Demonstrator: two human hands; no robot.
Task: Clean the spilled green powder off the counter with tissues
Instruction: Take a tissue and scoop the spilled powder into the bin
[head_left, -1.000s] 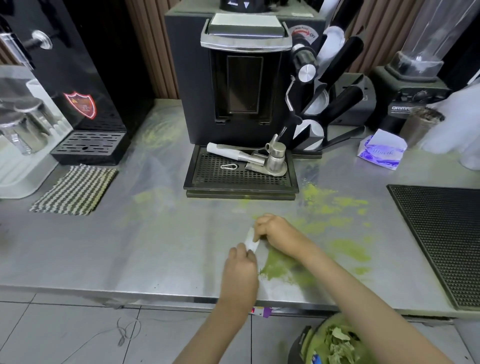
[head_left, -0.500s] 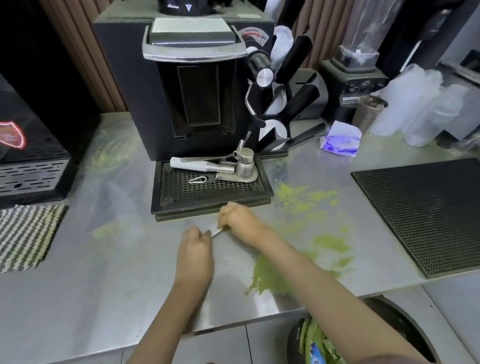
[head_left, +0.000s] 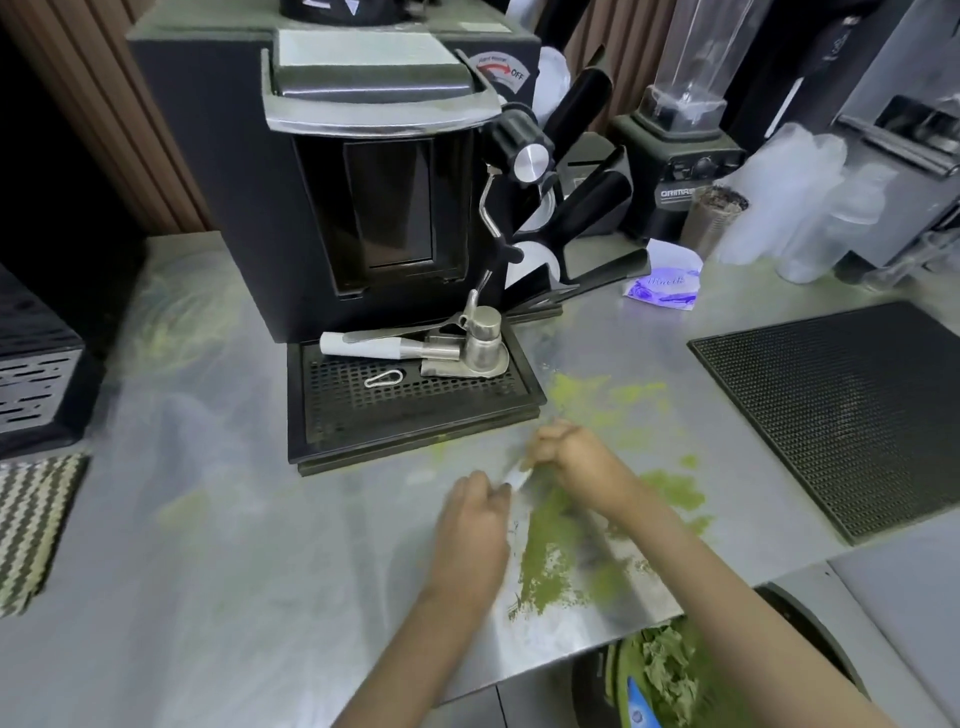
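Green powder (head_left: 558, 551) lies smeared on the steel counter (head_left: 249, 571), piled in a streak near the front edge, with thinner patches (head_left: 602, 395) toward the coffee machine. A white tissue (head_left: 517, 475) is pinched between both hands, edge-on against the counter. My left hand (head_left: 470, 514) holds its near end, just left of the powder streak. My right hand (head_left: 566, 454) grips the far end, above the powder. Most of the tissue is hidden by the fingers.
The black coffee machine (head_left: 363, 208) and its drip tray (head_left: 410, 400) stand right behind the hands. A black rubber mat (head_left: 841, 410) lies at right. A tissue pack (head_left: 665, 286) sits at the back. A bin with green waste (head_left: 670, 675) is below the counter edge.
The view has shifted so the scene sits further right and closer. Both hands with the tissue have moved right over the powder, which now forms a longer streak toward the counter's front edge.
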